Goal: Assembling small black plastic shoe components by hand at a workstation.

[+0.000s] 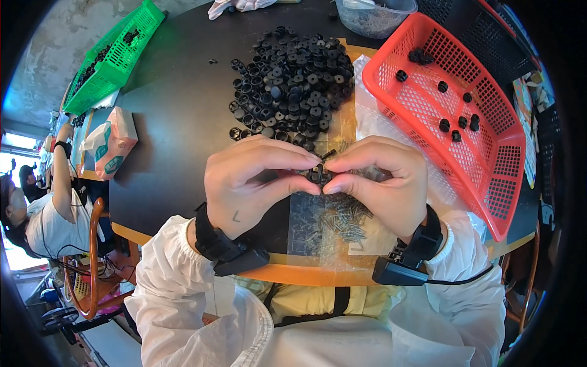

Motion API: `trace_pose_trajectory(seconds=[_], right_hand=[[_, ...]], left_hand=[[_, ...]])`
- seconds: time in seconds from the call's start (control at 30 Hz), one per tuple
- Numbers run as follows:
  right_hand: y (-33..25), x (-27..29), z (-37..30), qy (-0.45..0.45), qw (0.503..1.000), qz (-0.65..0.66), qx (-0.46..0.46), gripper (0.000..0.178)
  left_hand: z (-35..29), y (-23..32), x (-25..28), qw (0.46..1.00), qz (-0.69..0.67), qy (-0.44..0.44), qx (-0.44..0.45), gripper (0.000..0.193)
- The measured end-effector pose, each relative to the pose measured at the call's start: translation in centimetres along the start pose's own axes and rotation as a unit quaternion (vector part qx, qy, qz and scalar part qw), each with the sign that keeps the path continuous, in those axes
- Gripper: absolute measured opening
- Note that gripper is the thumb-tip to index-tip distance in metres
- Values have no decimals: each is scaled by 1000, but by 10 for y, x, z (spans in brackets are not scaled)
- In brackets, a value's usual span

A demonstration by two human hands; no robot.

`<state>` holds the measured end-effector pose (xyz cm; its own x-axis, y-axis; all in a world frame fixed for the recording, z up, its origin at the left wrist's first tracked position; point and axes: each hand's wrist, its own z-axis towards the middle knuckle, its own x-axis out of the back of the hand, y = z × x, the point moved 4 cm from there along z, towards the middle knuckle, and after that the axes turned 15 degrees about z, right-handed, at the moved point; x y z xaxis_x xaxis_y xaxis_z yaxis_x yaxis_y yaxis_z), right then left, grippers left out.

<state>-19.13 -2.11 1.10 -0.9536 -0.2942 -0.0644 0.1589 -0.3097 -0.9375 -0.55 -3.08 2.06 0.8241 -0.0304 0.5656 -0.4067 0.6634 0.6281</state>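
Bench (pixel 177 122): dark round top, orange rim along the near edge.

Red basket (pixel 489 140): right edge of the bench, tilted, holding a scattering of black parts.

Green basket (pixel 116 55): far left edge, a few black parts inside.

Pile (pixel 290 82): loose black round parts heaped at the far middle of the bench.

Clear tub (pixel 376 15): far edge, beside the red basket; contents probably small metal pieces, too blurred to be sure.

Plastic sheet (pixel 318 226): near edge, carrying a spread of small metal pins (pixel 345 220).

Tissue pack (pixel 113 144): left edge.

Left hand (pixel 247 183) and right hand (pixel 382 180): both closed in a fingertip pinch on one black part (pixel 319 174), held just above the sheet, near the middle of the near edge.

Step in hand, by judgement: fitting or pressing something into the single part. The next move would call for a steady pinch and careful alignment, the piece being small and largely hidden by the fingers.
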Motion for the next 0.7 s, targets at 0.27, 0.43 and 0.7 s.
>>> trace_pose_trajectory(seconds=[0.27, 0.43, 0.7], right_hand=[[-2, 1, 1, -7, 999, -24, 24, 21], [1, 2, 0, -7, 1000, -9, 22, 22], [2, 2, 0, -3, 1000, 14, -2, 22]], left_hand=[[0, 0, 1, 1000, 8, -10, 6, 31], [0, 0, 1, 1000, 11, -13, 4, 32], [-3, -3, 0, 999, -4, -38, 25, 32]])
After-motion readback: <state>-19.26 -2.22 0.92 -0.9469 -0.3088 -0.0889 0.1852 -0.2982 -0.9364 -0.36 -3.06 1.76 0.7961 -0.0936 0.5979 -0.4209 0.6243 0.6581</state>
